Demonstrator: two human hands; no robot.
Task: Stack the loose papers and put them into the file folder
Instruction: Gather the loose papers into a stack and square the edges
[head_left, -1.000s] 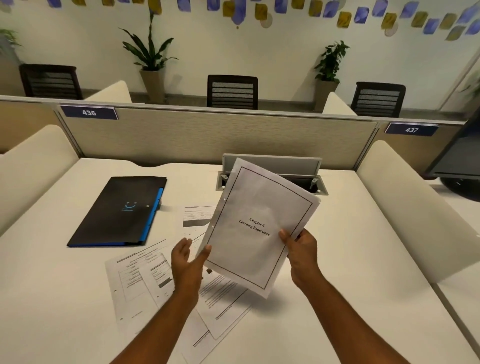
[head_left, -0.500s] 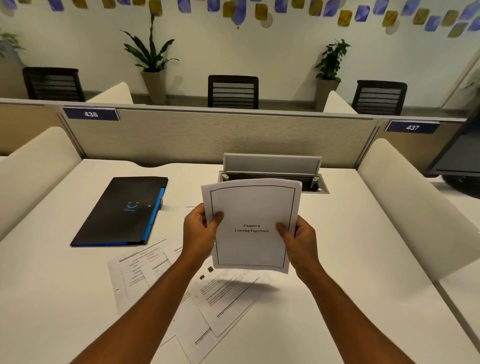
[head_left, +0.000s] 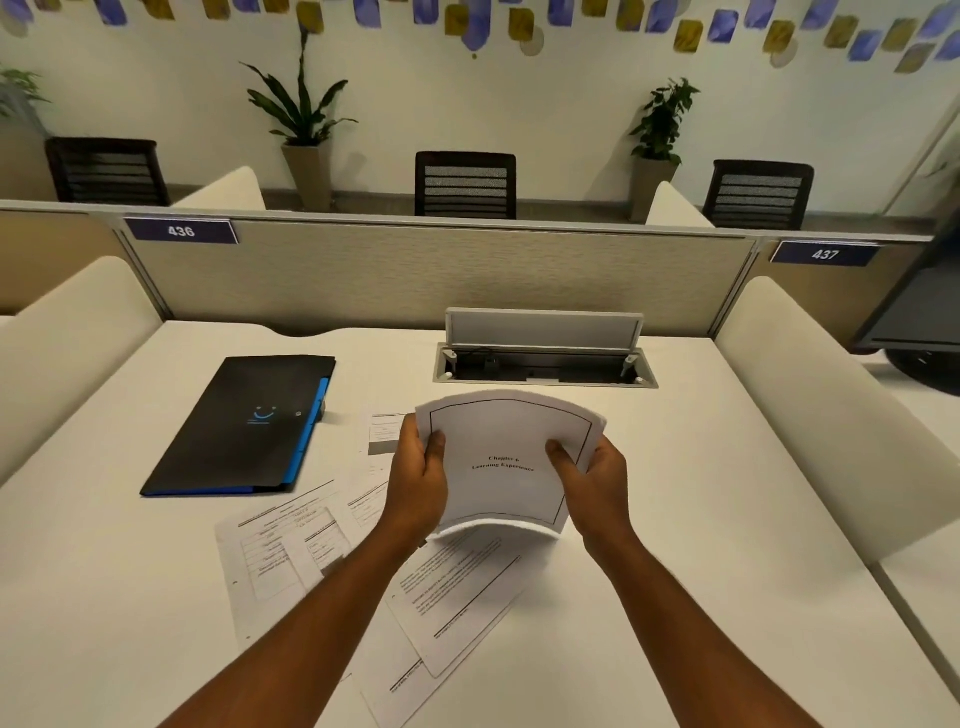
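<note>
I hold a thin stack of white papers upright above the desk, its front page titled "Chapter 6 Learning Experience". My left hand grips the stack's left edge and my right hand grips its right edge, thumbs on the front; the pages bow slightly. Beneath and to the left, several loose printed sheets lie scattered flat on the white desk, one of them just under the held stack. A closed black file folder with a blue spine lies at the left.
An open cable hatch with a raised grey lid sits behind the stack. A beige partition closes the desk's far side, cream side dividers flank it. A dark monitor stands at far right.
The tilted stack, first held mainly by my right hand, has been squared upright, gripped by both hands and lowered toward the desk; its bottom edge is now near the loose sheets.
</note>
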